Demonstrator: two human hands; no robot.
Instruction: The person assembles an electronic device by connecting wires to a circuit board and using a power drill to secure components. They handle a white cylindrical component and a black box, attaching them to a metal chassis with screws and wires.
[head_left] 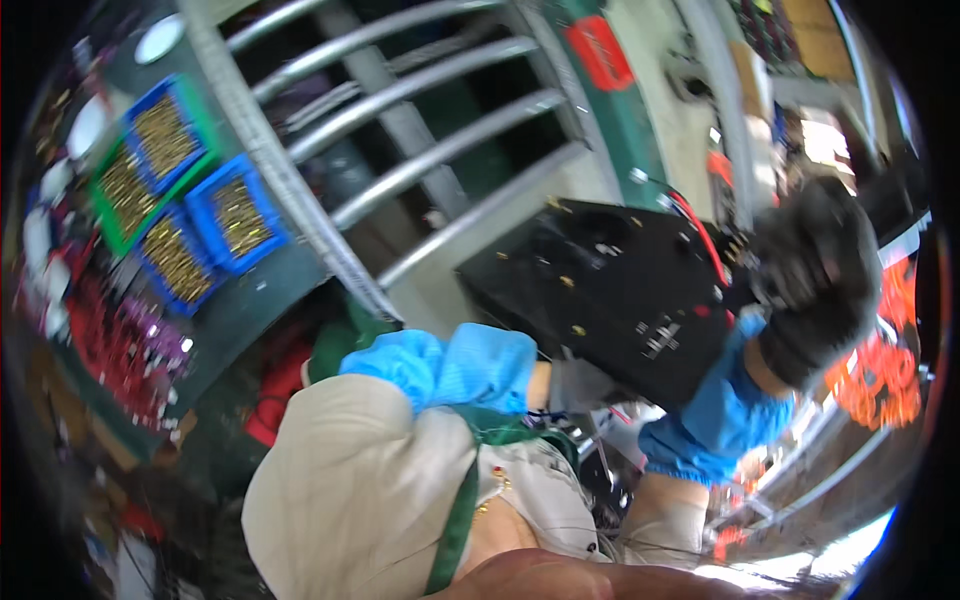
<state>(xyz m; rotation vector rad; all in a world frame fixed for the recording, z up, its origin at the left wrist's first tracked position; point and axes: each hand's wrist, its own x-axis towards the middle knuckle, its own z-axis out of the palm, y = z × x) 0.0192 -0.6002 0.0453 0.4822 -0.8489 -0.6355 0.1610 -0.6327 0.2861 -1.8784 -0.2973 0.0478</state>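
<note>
A flat black panel (600,290) with several small brass-coloured fittings lies tilted in front of me. My left hand (582,386), in a grey glove, is at the panel's near edge; its fingers are hidden, so I cannot tell whether it grips the edge. To the right of the panel is my right hand (820,260), raised in a dark glove and smeared by motion. A dark shape beside it is too blurred to name. Between this hand and the panel runs a red cable (703,235). Blue sleeve covers wrap both my forearms.
Blue bins (238,215) of small brass-coloured parts, some inside a green tray (205,165), stand on the dark table (270,285) at left. Red wires (110,350) lie nearer. Metal rollers (420,75) run ahead, with a red object (600,52) beyond. Orange items (875,375) are at right.
</note>
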